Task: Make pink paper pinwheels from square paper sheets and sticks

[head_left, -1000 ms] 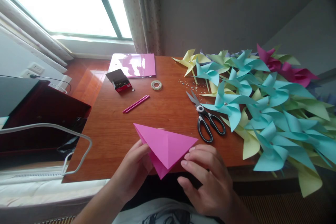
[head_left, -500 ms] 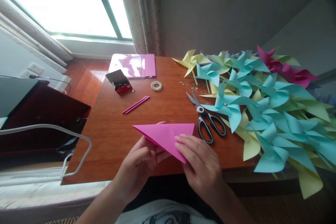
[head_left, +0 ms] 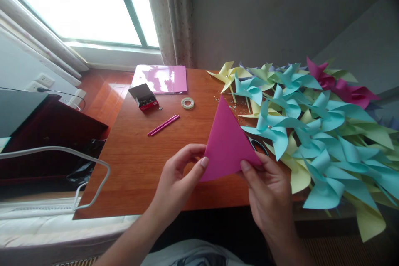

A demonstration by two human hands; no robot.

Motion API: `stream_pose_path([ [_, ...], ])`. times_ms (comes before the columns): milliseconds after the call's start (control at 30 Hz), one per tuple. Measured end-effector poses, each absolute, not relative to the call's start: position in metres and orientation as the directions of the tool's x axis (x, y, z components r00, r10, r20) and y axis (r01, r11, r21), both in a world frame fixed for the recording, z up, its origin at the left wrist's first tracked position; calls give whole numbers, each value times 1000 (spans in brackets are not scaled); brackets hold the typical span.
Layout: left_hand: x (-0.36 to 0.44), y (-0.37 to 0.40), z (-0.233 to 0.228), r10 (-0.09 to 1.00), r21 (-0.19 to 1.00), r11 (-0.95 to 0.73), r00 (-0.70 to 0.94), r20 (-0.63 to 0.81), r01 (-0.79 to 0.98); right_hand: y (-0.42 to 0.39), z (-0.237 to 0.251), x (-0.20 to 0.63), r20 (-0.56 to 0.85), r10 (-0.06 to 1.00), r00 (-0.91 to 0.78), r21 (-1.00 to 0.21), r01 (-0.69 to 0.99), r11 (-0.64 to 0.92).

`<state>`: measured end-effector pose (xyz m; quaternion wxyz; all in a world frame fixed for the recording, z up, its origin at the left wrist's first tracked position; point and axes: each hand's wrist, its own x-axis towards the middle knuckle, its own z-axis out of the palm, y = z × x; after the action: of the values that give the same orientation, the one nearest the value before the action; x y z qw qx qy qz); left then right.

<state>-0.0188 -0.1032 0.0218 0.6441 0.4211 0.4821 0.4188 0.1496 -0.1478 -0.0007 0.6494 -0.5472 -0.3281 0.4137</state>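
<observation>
A pink sheet of paper (head_left: 227, 141), folded into a triangle, is held above the table's front part with one corner pointing away from me. My left hand (head_left: 183, 174) pinches its left edge between thumb and fingers. At the lower right corner, my right hand (head_left: 268, 187) grips the paper with the thumb on top and fingers beneath. Behind the paper's right side lie the scissors (head_left: 259, 146), mostly hidden, with part of a black handle showing.
On the wooden table (head_left: 124, 174) lie two pink sticks (head_left: 163, 125), a roll of tape (head_left: 187, 103), an open small box (head_left: 144, 99) of metal pieces and a pack of pink paper (head_left: 158, 79). Several paper pinwheels (head_left: 274, 126) crowd the right side. A white cable (head_left: 102, 166) loops at left.
The folded paper has turned, so a corner now points away from me, and it has shifted right over the scissors. My left hand has moved from beneath it to its left edge.
</observation>
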Motion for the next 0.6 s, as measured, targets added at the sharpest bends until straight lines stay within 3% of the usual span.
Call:
stream_pose_path([
  [200, -14, -100, 20, 922, 904, 370, 202, -330, -215, -153, -2, 152, -125, 926, 357, -966, -258, -30],
  [333, -15, -99, 17, 917, 901, 384, 197, -346, -202, -152, 0, 156, -107, 931, 350, -992, -101, -76],
  [367, -16, -99, 16, 918, 908, 378, 197, -343, -182, -151, 2, 158, -31, 930, 367, -999, 6, -36],
  [433, -17, -99, 15, 922, 926, 357, 202, -329, -122, -149, 9, 164, 247, 891, 380, -941, 314, 127],
  [500, -17, -99, 13, 927, 943, 328, 212, -309, -63, -148, 18, 168, 555, 796, 239, -715, 626, 311],
  [567, -16, -99, 12, 931, 953, 303, 221, -290, -26, -145, 27, 169, 637, 768, -70, -478, 746, 464],
  [600, -15, -99, 12, 932, 956, 293, 228, -282, -15, -144, 30, 167, 631, 760, -153, -427, 750, 505],
])
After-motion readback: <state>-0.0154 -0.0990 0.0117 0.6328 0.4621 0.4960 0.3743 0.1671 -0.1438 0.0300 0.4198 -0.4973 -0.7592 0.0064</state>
